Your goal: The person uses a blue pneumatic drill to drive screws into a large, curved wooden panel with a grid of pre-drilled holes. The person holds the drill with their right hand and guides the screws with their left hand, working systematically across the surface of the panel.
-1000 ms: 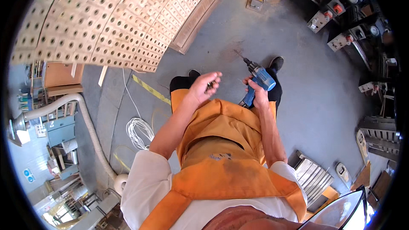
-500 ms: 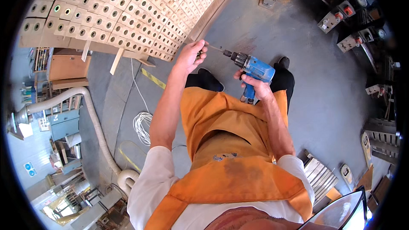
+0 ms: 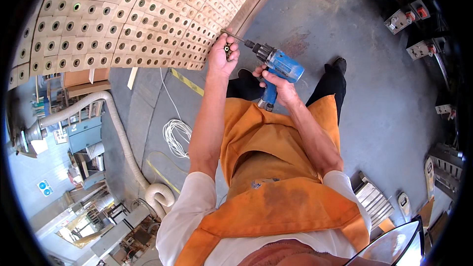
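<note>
My right hand (image 3: 280, 84) is wrapped round the handle of a blue power drill (image 3: 287, 67). From the drill's black chuck a long thin bit (image 3: 233, 36) points up and left at the wooden blocks. The fingers of my left hand (image 3: 223, 55) are curled over several small ring-shaped metal inserts (image 3: 227, 49), and its fingertips are by the bit's end. Just beyond is a large stack of pale wooden blocks (image 3: 162, 22) with round holes, many lined with dark metal rings. Whether the bit's tip touches a block, I cannot tell.
A coiled white cable (image 3: 176, 138) lies on the grey floor to the left, near a yellow floor stripe (image 3: 187, 82). Farther left runs a ribbed hose (image 3: 118, 133). A slatted wooden pallet (image 3: 373, 199) stands at lower right. Machine parts (image 3: 400, 19) line the far right.
Both hands and the drill have moved toward the block stack, and the bit's end is now close to its right-hand edge. My left palm has turned, showing the inserts more plainly.
</note>
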Motion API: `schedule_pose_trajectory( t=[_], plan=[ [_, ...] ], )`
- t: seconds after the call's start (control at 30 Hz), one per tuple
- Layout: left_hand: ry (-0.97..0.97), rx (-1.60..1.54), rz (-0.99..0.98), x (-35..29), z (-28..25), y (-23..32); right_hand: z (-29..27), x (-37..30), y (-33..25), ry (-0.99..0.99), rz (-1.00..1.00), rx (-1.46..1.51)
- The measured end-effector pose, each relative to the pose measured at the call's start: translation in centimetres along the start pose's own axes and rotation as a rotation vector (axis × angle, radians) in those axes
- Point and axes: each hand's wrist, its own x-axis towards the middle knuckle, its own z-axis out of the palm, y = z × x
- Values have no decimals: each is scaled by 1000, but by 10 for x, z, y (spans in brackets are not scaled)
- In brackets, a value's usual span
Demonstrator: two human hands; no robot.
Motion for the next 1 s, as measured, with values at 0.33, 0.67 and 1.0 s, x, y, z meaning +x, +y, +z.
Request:
schedule_pose_trajectory(
  t=[0.33, 0.67, 1.0],
  plan=[
    [10, 6, -21, -7, -9, 2, -1, 3, 2, -4, 17, -5],
    [-1, -122, -199, -64, -23, -26, 0, 8, 6, -12, -55, -129],
    [22, 5, -162, -64, -21, -27, 0, 6, -4, 15, -38, -106]
  ],
)
